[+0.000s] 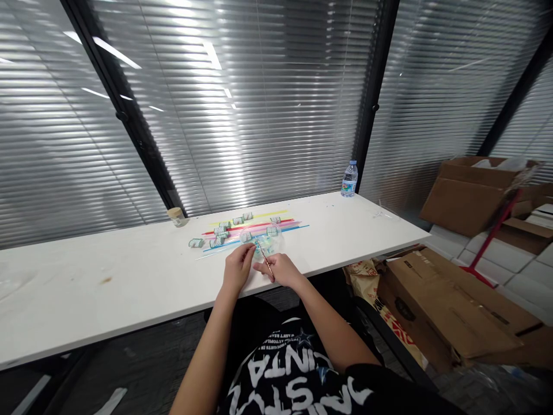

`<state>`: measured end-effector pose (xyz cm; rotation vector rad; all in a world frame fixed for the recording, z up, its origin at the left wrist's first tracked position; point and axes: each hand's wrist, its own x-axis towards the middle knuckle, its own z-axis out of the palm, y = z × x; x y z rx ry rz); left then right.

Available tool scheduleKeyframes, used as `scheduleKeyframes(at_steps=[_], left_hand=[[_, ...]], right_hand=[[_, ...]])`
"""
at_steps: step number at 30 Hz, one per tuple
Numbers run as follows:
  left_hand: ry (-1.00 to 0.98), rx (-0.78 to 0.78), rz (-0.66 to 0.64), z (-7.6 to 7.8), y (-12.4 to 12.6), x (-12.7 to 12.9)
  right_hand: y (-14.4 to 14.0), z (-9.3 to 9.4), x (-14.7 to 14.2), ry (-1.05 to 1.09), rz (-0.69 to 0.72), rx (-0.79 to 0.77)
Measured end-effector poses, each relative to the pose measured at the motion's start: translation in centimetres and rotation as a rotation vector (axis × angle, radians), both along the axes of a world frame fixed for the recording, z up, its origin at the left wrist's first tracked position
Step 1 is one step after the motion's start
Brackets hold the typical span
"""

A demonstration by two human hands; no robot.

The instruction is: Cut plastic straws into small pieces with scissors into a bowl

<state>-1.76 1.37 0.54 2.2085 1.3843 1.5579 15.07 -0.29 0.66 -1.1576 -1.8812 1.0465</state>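
Observation:
My right hand [279, 269] is closed around slim copper-coloured scissors [265, 260], their blades pointing up and away from me. Beside it my left hand [239, 265] pinches with thumb and forefinger near the blade tips; whatever sits in the pinch is too small to make out. Just beyond both hands stands a clear round container [276, 245] with small pale blue and green bits inside. Long thin coloured sticks or straws, including a blue one [302, 227] and a yellow one [276, 213], lie behind it. Several small white-and-green rolls [196, 243] rest on and around them.
The white table [142, 276] runs along a wall of blinds. A water bottle [349, 180] is at its back right corner, a small jar with a tan lid [175, 217] at the back left. Cardboard boxes [453, 300] and a red-handled broom [496, 230] occupy the floor at right.

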Motion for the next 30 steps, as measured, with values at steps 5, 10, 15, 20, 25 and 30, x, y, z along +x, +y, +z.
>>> scheduleKeyframes(at_steps=[5,10,15,20,25,30], left_hand=[[-0.01,-0.027,-0.003,0.09,-0.05,0.01],[-0.012,-0.043,0.005,0.22,-0.09,0.1],[-0.019,-0.033,0.068,0.42,-0.53,0.18],[-0.014,-0.01,0.048,0.38,-0.51,0.21],[0.009,-0.011,0.05,0.1,0.04,0.33],[0.021,-0.016,0.061,-0.14,0.34,0.32]], right_hand=[[0.01,-0.1,-0.03,0.015,-0.004,0.009],[0.01,-0.05,-0.09,0.01,-0.005,0.008],[-0.08,0.11,-0.13,0.009,-0.034,0.012],[-0.02,0.06,-0.16,0.004,-0.046,0.013],[0.15,-0.07,-0.21,-0.004,-0.05,0.028],[0.23,-0.15,-0.22,-0.013,-0.046,0.033]])
